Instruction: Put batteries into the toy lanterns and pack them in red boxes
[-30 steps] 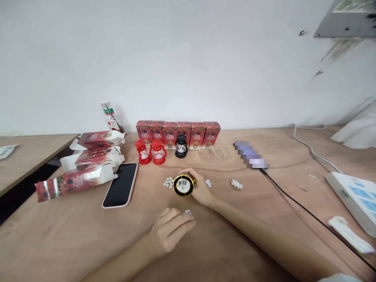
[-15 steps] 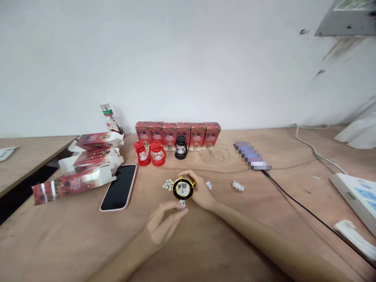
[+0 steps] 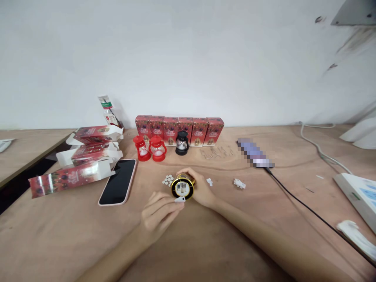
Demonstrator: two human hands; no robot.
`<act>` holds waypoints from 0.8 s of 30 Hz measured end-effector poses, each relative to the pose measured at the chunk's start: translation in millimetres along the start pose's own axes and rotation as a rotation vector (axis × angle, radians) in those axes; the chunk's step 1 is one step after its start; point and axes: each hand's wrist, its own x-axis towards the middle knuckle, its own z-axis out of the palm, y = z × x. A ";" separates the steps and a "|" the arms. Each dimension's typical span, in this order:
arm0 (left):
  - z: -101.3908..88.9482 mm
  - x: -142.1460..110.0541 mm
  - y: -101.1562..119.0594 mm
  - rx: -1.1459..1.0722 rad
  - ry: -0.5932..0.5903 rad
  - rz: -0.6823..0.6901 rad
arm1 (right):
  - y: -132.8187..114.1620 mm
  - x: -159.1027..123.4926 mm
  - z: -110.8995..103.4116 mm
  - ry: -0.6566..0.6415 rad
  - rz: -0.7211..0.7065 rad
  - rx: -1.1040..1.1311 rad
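Note:
My right hand (image 3: 200,188) is wrapped round a small gold lantern (image 3: 182,187) lying on its side on the wooden table (image 3: 229,235), its round black-and-gold base turned toward me. My left hand (image 3: 158,216) pinches a small white piece (image 3: 179,199) at its fingertips, right at the lower edge of that base. A cluster of small round button cells (image 3: 168,180) lies just left of the lantern.
Two red lanterns (image 3: 149,148) and a black lantern (image 3: 182,143) stand before a row of red boxes (image 3: 179,130). A phone (image 3: 118,182) and open red cartons (image 3: 85,156) lie left. White bits (image 3: 239,183), a black cable (image 3: 308,207) and a white power strip (image 3: 357,192) are right.
My left hand lifted the small white piece from the table and carried it forward up to the lantern's base. My right hand kept its hold on the lantern.

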 end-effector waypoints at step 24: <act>-1.1 0.9 0.4 0.147 0.069 -0.086 | -0.5 -1.9 -0.7 -0.042 -0.055 -0.059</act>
